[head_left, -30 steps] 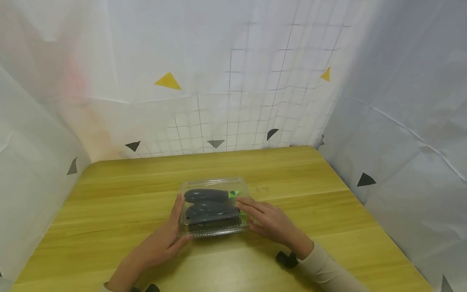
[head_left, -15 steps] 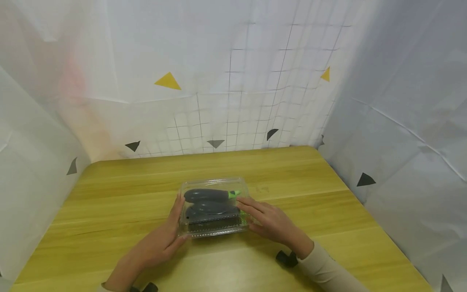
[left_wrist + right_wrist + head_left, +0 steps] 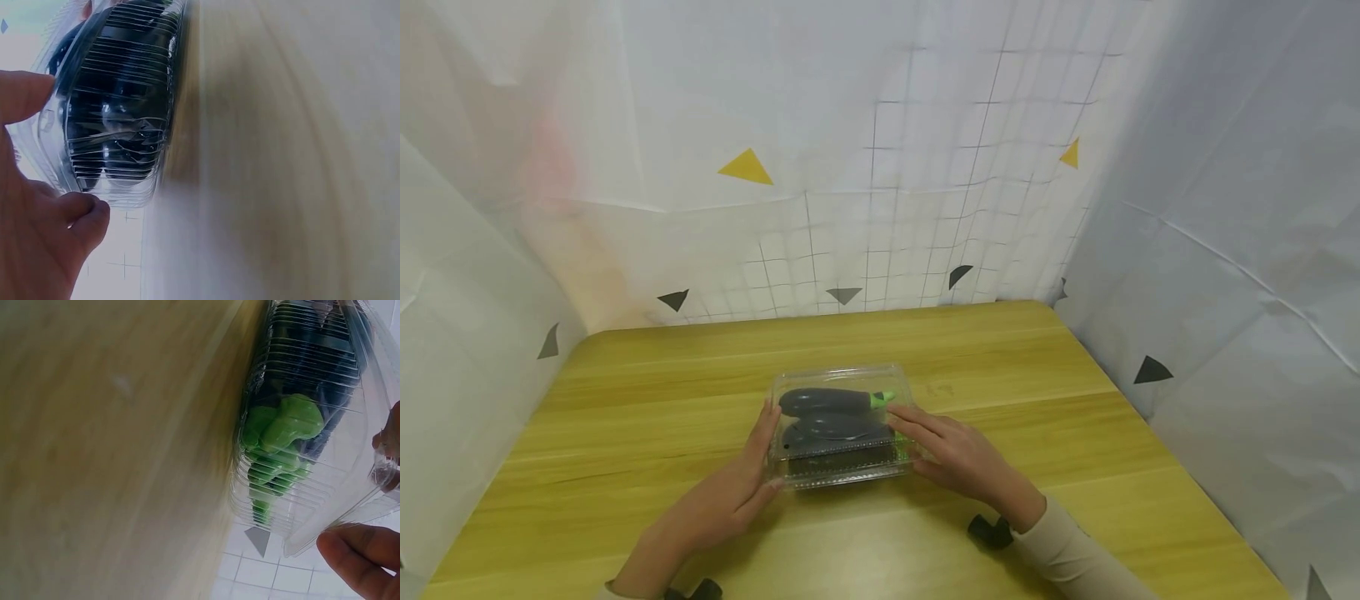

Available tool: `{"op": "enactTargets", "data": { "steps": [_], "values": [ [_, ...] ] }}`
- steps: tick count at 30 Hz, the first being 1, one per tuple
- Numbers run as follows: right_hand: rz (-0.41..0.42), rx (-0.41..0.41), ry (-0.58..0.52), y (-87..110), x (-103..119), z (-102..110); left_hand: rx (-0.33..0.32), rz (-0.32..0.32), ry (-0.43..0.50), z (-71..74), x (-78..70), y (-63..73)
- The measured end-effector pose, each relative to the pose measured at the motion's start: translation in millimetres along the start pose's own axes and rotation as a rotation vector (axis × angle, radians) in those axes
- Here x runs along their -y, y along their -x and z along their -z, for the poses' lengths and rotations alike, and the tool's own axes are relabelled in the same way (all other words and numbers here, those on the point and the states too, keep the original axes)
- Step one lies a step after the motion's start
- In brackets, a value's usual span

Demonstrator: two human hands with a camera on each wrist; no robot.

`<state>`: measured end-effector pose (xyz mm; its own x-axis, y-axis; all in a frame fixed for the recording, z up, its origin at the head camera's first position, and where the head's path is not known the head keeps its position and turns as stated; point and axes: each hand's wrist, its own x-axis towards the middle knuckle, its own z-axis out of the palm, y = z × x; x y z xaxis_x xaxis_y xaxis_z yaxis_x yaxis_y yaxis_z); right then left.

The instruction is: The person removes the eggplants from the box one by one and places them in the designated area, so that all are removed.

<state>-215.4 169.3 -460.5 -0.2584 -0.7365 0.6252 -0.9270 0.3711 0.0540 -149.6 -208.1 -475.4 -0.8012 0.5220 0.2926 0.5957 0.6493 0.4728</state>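
A clear plastic clamshell box [image 3: 842, 479] sits on the table with its lid down over several dark, glossy eggplants [image 3: 823, 402], their green stems [image 3: 294, 422] pointing right. My left hand [image 3: 726, 496] holds the box's left end, thumb at the near corner and fingers along the side. In the left wrist view its thumb and bent fingertips meet the lid's rim. My right hand [image 3: 962, 460] grips the right end, fingers over the lid and thumb at the near rim. The right wrist view shows fingertips at the rim's corner.
The wood-grain table [image 3: 1037, 367] stretches around the box. White sheets [image 3: 820, 100] with grid lines and yellow and dark triangles stand behind and at both sides. Black wrist mounts [image 3: 991, 532] sit beneath both wrists.
My left thumb has slid slightly left along the near corner of the box. The box and my right hand have stayed in place.
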Motion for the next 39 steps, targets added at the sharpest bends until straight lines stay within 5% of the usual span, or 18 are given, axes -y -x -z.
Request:
{"op": "enactTargets", "data": {
  "steps": [14,20,39],
  "values": [
    [-0.028,-0.059,-0.015,-0.6,-2,3,-0.087,-0.002,-0.023,3.0,1.3,-3.9],
    [-0.106,-0.068,-0.033,-6.0,-4,8,-0.144,0.026,-0.067,4.1,2.3,-7.5],
    [-0.253,-0.136,-0.280,-18.9,-19,15,-0.196,0.068,-0.010,13.2,2.0,-16.6]
  ]
}}
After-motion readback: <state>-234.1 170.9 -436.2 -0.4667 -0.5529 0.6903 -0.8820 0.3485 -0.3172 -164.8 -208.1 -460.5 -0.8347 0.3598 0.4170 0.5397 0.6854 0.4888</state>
